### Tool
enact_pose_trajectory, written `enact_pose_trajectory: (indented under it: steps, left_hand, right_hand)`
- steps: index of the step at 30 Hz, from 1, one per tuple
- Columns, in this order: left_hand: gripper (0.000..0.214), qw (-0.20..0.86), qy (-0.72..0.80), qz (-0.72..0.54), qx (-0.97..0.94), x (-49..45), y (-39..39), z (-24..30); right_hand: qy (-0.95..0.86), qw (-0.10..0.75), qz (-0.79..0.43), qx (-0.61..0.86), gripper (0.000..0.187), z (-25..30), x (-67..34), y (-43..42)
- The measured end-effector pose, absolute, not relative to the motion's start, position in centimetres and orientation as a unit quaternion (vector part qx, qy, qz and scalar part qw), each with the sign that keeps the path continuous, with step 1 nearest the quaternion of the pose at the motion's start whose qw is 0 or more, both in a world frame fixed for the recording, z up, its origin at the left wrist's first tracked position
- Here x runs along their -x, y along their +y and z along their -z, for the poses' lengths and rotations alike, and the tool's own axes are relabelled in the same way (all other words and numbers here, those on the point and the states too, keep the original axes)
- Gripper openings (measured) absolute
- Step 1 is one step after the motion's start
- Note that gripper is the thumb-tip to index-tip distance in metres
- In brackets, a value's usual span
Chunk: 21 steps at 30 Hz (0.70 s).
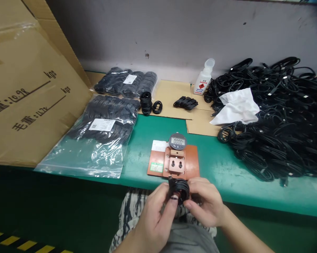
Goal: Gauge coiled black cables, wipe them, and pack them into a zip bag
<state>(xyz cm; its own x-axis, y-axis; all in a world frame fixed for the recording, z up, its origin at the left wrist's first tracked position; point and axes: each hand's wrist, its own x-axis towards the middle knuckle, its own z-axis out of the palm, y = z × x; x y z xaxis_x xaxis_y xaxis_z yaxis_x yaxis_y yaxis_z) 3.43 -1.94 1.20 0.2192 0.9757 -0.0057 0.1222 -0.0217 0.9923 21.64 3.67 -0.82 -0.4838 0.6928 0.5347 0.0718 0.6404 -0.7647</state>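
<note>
Both my hands hold one small coiled black cable [181,188] just below the front edge of the green table [221,165]. My left hand [154,218] pinches the coil's left side, thumb near a plug end that sticks up. My right hand [206,203] grips the coil's right side with curled fingers. Directly beyond the coil sits a brown test jig [191,163] with a digital gauge [177,141] reading zeros.
A large heap of loose black cables [279,123] with a white cloth [237,107] fills the right. Bagged cables [103,130] and a cardboard box [29,80] lie left. Small coils [146,102], cardboard sheets and a white bottle [204,79] stand at the back.
</note>
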Motion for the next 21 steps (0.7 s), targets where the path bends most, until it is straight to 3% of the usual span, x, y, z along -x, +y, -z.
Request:
enact_pose_trajectory:
  steps: [6,10,18,21]
  left_hand:
    - [0.025,0.464,0.533,-0.448,-0.548,-3.7,-2.8,0.1]
    - [0.033,0.48,0.535,-0.471,-0.511,-3.5,-3.4,0.2]
    - [0.02,0.493,0.554,-0.509,-0.438,-4.0,-2.9,0.0]
    - [0.025,0.501,0.577,-0.527,-0.371,-4.7,-2.6,-0.4]
  right_hand:
    - [-0.793,0.441,-0.339,0.248,0.013,1.0,-21.7,3.4]
    - [-0.799,0.443,-0.331,0.234,0.016,1.1,-21.7,3.4]
    - [-0.818,0.433,-0.31,0.216,0.021,2.0,-21.5,3.6]
    - [-0.817,0.444,-0.301,0.213,0.029,2.0,-21.2,3.5]
